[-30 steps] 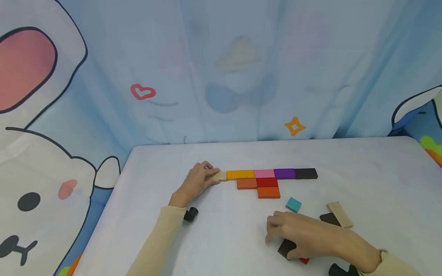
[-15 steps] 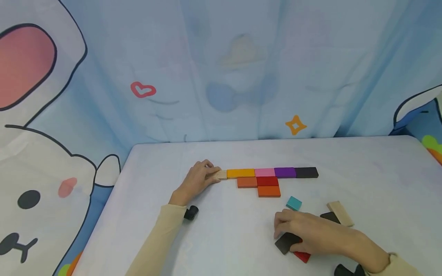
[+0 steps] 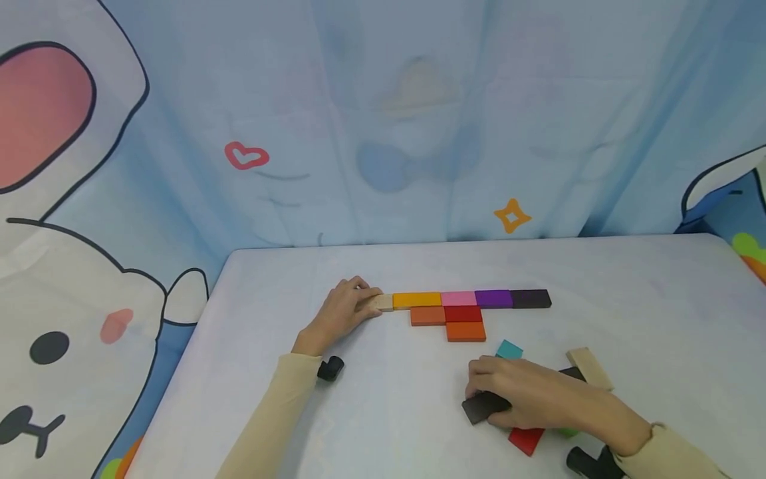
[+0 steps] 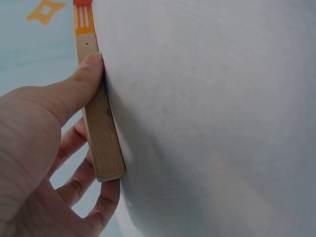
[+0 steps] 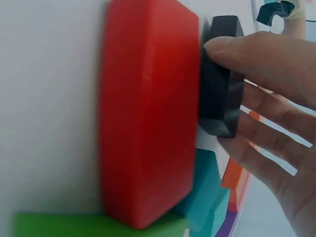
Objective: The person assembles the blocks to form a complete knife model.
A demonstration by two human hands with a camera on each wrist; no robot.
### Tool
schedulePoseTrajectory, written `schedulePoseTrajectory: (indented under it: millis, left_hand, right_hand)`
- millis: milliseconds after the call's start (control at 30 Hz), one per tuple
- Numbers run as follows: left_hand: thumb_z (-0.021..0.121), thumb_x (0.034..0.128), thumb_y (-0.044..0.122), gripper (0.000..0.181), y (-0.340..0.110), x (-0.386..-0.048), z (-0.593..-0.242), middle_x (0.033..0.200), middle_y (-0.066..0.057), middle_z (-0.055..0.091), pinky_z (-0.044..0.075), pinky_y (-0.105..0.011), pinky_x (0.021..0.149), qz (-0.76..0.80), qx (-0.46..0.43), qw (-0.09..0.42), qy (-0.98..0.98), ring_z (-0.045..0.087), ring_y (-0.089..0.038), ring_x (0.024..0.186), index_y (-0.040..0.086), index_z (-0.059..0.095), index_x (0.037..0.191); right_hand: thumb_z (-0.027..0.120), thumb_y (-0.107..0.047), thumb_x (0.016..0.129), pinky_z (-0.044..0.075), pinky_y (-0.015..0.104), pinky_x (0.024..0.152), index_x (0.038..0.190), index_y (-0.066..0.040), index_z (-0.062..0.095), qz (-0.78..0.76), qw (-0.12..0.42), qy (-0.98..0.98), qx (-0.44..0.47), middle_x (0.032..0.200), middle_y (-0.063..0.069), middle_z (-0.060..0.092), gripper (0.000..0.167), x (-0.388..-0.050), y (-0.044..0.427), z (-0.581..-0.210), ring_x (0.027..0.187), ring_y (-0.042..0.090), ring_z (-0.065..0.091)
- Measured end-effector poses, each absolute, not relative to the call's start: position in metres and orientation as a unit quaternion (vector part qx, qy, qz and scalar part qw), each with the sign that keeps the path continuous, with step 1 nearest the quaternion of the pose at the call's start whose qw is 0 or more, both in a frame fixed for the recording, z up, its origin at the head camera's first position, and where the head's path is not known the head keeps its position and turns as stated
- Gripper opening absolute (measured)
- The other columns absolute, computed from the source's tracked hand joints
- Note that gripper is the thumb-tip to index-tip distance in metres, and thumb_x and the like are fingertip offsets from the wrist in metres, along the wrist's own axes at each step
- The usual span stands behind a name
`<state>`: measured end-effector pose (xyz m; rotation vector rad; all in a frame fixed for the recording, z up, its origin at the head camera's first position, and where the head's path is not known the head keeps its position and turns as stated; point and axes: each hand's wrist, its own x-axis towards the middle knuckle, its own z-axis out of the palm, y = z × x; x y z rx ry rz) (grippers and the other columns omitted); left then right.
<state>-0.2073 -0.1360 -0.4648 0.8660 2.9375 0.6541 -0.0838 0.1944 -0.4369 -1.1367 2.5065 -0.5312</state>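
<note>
The left hand (image 3: 340, 314) holds a plain wooden block (image 3: 383, 303) at the left end of a row; in the left wrist view the thumb lies on the block (image 4: 103, 138) and fingers are behind it. Rightward the row runs yellow (image 3: 417, 301), pink, purple and black (image 3: 530, 299), with orange and red blocks (image 3: 463, 313) below. At the lower right, the right hand (image 3: 526, 394) pinches a black block (image 3: 486, 406) between thumb and fingers. Beside it lies a red block (image 3: 526, 440), large in the right wrist view (image 5: 148, 113).
A teal block (image 3: 509, 349) lies just beyond the right hand. Another plain wooden block (image 3: 589, 368) and a second black block (image 3: 572, 373) are near the right wrist. A green block (image 5: 98, 225) lies beside the red one. A patterned curtain (image 3: 407, 120) hangs behind the table.
The right hand has taken hold of the black block and shifted it left and slightly away from the red block, which is now more exposed. The left hand has stayed in place.
</note>
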Motion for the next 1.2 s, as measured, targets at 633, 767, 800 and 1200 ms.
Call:
schedulePoseTrajectory:
  millis: [633, 767, 800, 1200]
  left_hand:
    - [0.081, 0.0936, 0.017, 0.032, -0.136, -0.211, -0.463, 0.117, -0.007, 0.067, 0.047, -0.040, 0.096, 0.291, 0.247, 0.055, 0.923, 0.057, -0.025, 0.106, 0.008, 0.075, 0.124]
    - [0.081, 0.0934, 0.017, 0.033, -0.136, -0.212, -0.462, 0.117, -0.007, 0.067, 0.047, -0.041, 0.096, 0.292, 0.251, 0.054, 0.921, 0.057, -0.025, 0.106, 0.008, 0.075, 0.125]
    - [0.081, 0.0933, 0.017, 0.033, -0.137, -0.212, -0.462, 0.117, -0.007, 0.067, 0.047, -0.041, 0.096, 0.292, 0.251, 0.054, 0.921, 0.058, -0.025, 0.106, 0.008, 0.075, 0.125]
    - [0.080, 0.0942, 0.017, 0.034, -0.138, -0.212, -0.462, 0.119, -0.009, 0.066, 0.047, -0.042, 0.098, 0.291, 0.254, 0.057, 0.921, 0.058, -0.026, 0.108, 0.009, 0.076, 0.126]
  right_hand:
    - [0.090, -0.008, 0.082, 0.059, 0.044, 0.090, 0.115, -0.002, 0.076, -0.242, -0.005, 0.910, -0.338, 0.114, 0.012, 0.067, 0.036, -0.152, 0.142, -0.432, 0.103, 0.027, 0.066]
    - [0.090, -0.011, 0.082, 0.058, 0.045, 0.093, 0.117, -0.004, 0.076, -0.232, 0.001, 0.914, -0.332, 0.114, 0.012, 0.067, 0.038, -0.154, 0.134, -0.437, 0.103, 0.027, 0.065]
    - [0.090, -0.011, 0.082, 0.058, 0.045, 0.092, 0.116, -0.004, 0.076, -0.228, -0.002, 0.915, -0.334, 0.113, 0.012, 0.067, 0.038, -0.154, 0.133, -0.438, 0.101, 0.026, 0.065]
    - [0.095, -0.011, 0.077, 0.060, 0.041, 0.088, 0.107, -0.004, 0.076, -0.176, -0.040, 0.919, -0.349, 0.107, 0.012, 0.067, 0.036, -0.151, 0.126, -0.447, 0.095, 0.026, 0.066]
